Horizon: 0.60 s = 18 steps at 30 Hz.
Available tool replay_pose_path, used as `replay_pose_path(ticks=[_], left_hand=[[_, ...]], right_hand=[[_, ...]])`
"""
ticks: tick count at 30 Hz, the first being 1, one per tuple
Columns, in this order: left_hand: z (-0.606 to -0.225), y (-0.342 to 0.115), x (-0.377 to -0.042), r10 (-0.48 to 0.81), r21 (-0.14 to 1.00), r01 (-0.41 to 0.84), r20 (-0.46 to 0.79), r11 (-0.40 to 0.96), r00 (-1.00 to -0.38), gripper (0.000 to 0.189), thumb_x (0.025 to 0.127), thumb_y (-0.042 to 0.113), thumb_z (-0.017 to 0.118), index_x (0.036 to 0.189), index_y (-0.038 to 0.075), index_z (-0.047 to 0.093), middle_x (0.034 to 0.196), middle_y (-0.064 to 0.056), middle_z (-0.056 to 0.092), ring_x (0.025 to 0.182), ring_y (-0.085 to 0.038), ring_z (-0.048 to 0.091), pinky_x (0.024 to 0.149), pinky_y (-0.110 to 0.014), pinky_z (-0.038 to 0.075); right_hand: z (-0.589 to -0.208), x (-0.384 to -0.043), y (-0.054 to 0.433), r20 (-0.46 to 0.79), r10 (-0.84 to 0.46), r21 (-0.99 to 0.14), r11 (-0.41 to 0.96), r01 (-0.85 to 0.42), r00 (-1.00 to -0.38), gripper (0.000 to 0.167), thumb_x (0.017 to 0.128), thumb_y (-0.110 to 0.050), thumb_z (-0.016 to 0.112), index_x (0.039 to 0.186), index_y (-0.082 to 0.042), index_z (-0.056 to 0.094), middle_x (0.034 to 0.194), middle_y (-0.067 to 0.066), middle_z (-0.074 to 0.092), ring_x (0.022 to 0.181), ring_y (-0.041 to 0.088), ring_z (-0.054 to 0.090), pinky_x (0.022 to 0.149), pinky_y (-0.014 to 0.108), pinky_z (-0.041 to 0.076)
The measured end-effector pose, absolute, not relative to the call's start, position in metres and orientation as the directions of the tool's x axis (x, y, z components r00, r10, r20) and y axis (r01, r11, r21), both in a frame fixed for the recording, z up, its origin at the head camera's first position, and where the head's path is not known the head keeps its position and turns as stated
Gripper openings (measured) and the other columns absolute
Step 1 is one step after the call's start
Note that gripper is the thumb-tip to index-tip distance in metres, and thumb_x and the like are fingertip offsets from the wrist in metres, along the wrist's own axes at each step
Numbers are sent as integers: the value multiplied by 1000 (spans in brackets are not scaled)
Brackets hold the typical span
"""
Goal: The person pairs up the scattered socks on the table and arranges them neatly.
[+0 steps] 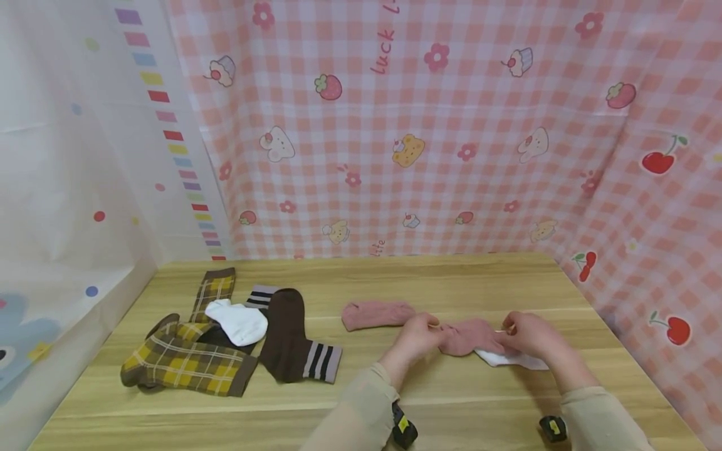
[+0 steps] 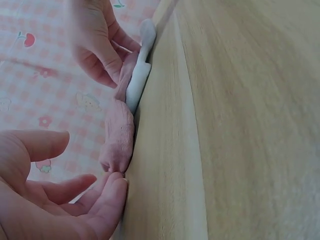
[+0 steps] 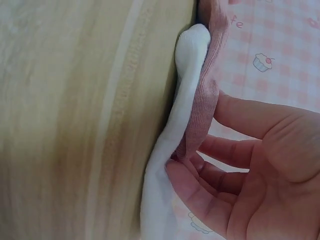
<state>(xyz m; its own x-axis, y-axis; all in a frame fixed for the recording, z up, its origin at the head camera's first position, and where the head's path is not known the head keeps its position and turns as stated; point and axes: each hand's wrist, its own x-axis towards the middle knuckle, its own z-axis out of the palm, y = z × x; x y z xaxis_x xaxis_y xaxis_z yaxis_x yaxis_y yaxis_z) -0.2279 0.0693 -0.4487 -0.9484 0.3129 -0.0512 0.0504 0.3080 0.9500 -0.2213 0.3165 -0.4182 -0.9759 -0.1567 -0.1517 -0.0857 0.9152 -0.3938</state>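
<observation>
A pink sock [image 1: 467, 337] lies stretched between both hands, partly over a white sock [image 1: 510, 359]. My left hand [image 1: 420, 336] touches its left end with the fingertips; in the left wrist view the thumb stands apart from these fingers [image 2: 107, 200]. At the other end, my right hand [image 1: 533, 335] pinches the pink sock's opening between thumb and fingers, as the right wrist view shows from close by. The white sock [image 3: 182, 110] runs alongside the pink one there, flat on the table. Behind the left hand lies a second pink sock [image 1: 376, 314].
On the left of the wooden table [image 1: 451, 413] is a loose group: yellow-brown plaid socks [image 1: 188, 360], a white sock [image 1: 239, 322] and dark brown socks with striped cuffs [image 1: 284, 332]. Patterned curtains [image 1: 361, 188] hang behind and at both sides.
</observation>
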Motion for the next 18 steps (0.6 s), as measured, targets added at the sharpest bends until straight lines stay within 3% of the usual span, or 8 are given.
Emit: replay_pose_path(ticks=[7, 14, 18], left_hand=[[-452, 75, -226, 292, 966, 28, -50, 258, -955, 35, 80, 3, 70, 109, -14, 63, 89, -11, 67, 79, -14, 60, 69, -23, 51], [-455, 79, -223, 318, 977, -80, -141, 196, -937, 30, 87, 3, 71, 110, -13, 63, 86, -9, 67, 71, -21, 69, 64, -31, 58], [-455, 81, -222, 322, 975, -80, -144, 206, -936, 23, 87, 4, 72, 105, -10, 67, 82, -5, 68, 68, -13, 64, 63, -28, 57]], right_hand=[[-420, -220, 315, -154, -144, -393, 916, -73, -978, 32, 89, -25, 73, 97, 5, 62, 85, 7, 64, 77, 24, 56, 72, 44, 49], [-419, -218, 314, -149, -128, -395, 917, -60, -981, 25, 90, -18, 73, 94, 3, 61, 83, 6, 63, 76, 23, 55, 70, 42, 48], [-420, -218, 313, -114, -135, -395, 915, -79, -984, 20, 90, -15, 71, 92, 2, 62, 85, 7, 64, 77, 22, 57, 71, 44, 50]])
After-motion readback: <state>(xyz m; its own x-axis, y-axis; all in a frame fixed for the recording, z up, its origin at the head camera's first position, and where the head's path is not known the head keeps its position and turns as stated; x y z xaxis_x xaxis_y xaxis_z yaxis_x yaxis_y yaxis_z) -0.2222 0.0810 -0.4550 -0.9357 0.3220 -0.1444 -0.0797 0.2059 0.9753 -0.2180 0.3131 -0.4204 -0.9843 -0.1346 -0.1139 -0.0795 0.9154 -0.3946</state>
